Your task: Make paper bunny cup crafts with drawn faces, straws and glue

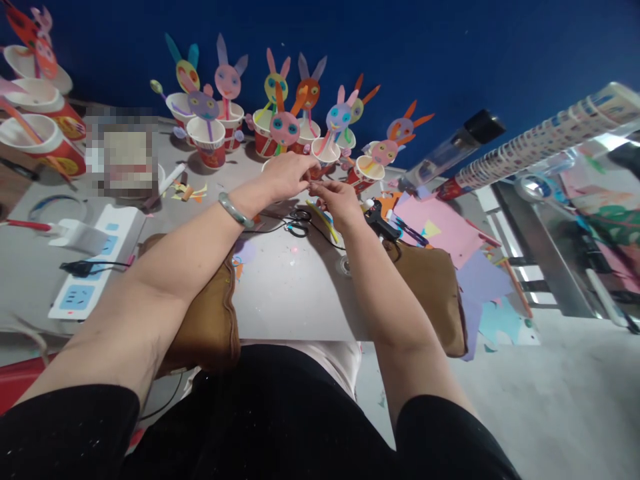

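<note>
Grey tabletop [295, 300] opens between brown cushions [425, 287] to its edge; hands [341, 203] pinched near cups [367, 173], anything held unclear

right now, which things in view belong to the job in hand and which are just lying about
Likely part of the job:
rabbit-faced cups
coloured paper
black glue gun
black-handled scissors

Probably just lying about:
brown pads
white plug
power strip
</note>
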`<state>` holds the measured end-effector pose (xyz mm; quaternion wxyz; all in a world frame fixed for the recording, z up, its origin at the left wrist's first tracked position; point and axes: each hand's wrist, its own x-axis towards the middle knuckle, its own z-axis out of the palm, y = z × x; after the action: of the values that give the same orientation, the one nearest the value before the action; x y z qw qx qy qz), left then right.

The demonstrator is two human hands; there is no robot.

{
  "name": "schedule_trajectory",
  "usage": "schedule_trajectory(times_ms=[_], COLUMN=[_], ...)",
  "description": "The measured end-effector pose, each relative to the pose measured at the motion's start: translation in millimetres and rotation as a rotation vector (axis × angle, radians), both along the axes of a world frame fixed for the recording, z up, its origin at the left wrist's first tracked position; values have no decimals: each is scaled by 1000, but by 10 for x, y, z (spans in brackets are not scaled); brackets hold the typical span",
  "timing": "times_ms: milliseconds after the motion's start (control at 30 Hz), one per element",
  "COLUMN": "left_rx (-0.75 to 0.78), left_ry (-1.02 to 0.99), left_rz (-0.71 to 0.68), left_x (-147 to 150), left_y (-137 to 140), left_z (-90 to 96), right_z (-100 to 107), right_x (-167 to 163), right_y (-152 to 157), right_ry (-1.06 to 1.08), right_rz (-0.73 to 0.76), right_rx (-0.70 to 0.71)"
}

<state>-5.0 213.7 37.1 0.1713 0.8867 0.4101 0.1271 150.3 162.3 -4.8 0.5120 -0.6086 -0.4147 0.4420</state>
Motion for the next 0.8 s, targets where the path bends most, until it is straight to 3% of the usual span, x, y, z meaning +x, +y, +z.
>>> schedule_trajectory(times_ms=[433, 800], left_rx=[63, 7], left_ry=[-74, -21], left_rz=[-17, 15], left_x=[31, 16], left_y=[98, 24], left_z=[-125, -37], right_z=[-49, -110], right_x=[-5, 18], right_y=[67, 90], right_ry=[-51, -131], right_rz=[36, 75], right_rx=[-28, 37])
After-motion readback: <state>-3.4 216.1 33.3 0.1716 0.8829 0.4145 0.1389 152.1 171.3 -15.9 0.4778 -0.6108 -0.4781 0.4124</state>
